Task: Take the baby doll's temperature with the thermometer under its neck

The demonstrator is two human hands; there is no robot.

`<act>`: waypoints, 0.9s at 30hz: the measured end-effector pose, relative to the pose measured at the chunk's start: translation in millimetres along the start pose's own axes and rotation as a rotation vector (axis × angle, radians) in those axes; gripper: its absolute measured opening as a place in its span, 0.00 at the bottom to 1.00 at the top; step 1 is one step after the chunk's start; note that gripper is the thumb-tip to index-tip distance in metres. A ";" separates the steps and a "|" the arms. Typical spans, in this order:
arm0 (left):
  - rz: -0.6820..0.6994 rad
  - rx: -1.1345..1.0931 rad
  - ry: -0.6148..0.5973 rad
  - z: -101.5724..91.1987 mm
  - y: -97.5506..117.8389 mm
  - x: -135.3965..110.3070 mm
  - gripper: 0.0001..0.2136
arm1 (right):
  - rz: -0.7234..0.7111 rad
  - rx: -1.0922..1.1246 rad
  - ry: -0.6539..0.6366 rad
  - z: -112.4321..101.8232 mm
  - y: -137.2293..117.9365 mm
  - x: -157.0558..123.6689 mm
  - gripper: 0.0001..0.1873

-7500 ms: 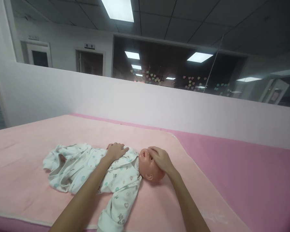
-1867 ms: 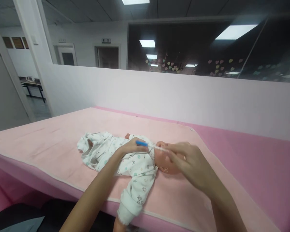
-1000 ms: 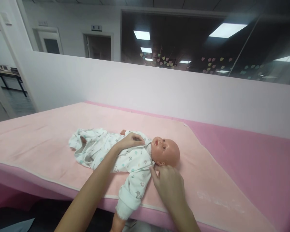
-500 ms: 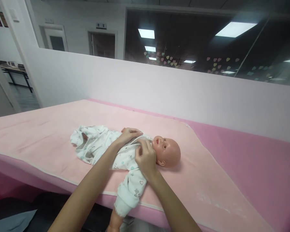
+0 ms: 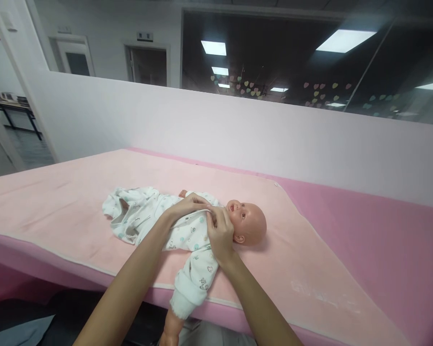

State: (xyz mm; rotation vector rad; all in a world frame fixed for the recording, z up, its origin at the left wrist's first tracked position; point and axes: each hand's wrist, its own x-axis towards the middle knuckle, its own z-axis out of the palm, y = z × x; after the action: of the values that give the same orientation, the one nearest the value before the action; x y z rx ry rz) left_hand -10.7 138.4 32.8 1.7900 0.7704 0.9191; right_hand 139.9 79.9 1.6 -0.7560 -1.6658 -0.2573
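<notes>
A baby doll point(image 5: 250, 222) lies on its back, its bald head to the right. It wears a white baby romper point(image 5: 189, 233) with small printed figures. My left hand point(image 5: 188, 203) rests across the doll's chest, its fingertips closed on the front edge of the romper. Beside the doll's chin, my right hand point(image 5: 221, 231) pinches the same edge near the neckline. The fingertips of both hands meet there, and the bit of cloth between them is mostly hidden. One sleeve point(image 5: 195, 281) hangs toward me over the table's edge, with the doll's arm point(image 5: 171, 329) sticking out.
A peach pad point(image 5: 75, 192) covers much of the pink table surface point(image 5: 389, 230). Behind it stands a white low wall point(image 5: 238, 129) with a dark window point(image 5: 274, 57) above. At the far left, a desk point(image 5: 14, 105) shows through a doorway.
My left fingers have moved right and in toward my right fingertips, which now pinch the romper's edge. The front of the romper is drawn more closed. The view has shifted slightly.
</notes>
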 end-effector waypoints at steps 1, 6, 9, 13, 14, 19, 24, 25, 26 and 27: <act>0.004 0.005 -0.012 -0.5 0.8 -0.5 0.12 | -0.010 -0.005 0.001 -0.2 -0.4 0.2 0.08; -0.007 -0.031 -0.060 0.4 5.9 -2.6 0.12 | 0.017 0.022 0.003 0.9 -1.3 -1.2 0.08; 0.000 -0.104 -0.065 3.1 7.7 -2.3 0.10 | 0.081 0.060 0.001 3.1 -1.8 -3.4 0.07; -0.029 -0.145 -0.028 4.5 6.5 -2.1 0.11 | 0.144 0.109 0.003 5.4 -3.6 -4.7 0.08; -0.038 -0.134 -0.010 4.3 5.6 -2.1 0.11 | 0.150 0.119 0.004 5.6 -4.0 -4.6 0.09; -0.029 -0.106 0.028 2.2 1.7 -2.5 0.09 | 0.159 0.148 0.003 5.4 -4.6 -4.3 0.12; -0.027 -0.143 -0.014 1.4 2.7 -3.6 0.09 | 0.163 0.132 0.013 6.3 -4.0 -6.8 0.10; -0.022 -0.158 -0.037 1.2 3.3 -4.0 0.10 | 0.159 0.123 0.018 6.6 -4.1 -7.3 0.10; -0.014 -0.165 -0.062 0.9 3.9 -4.6 0.10 | 0.154 0.110 0.023 6.9 -4.1 -7.7 0.10; -0.006 -0.164 -0.083 0.6 4.5 -5.2 0.12 | 0.148 0.094 0.027 7.1 -4.1 -8.0 0.09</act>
State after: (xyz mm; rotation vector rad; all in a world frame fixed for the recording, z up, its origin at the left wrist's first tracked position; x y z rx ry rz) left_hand -12.4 132.3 35.5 1.6701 0.6287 0.8731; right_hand 132.3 78.1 -6.8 -0.7964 -1.5770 -0.0840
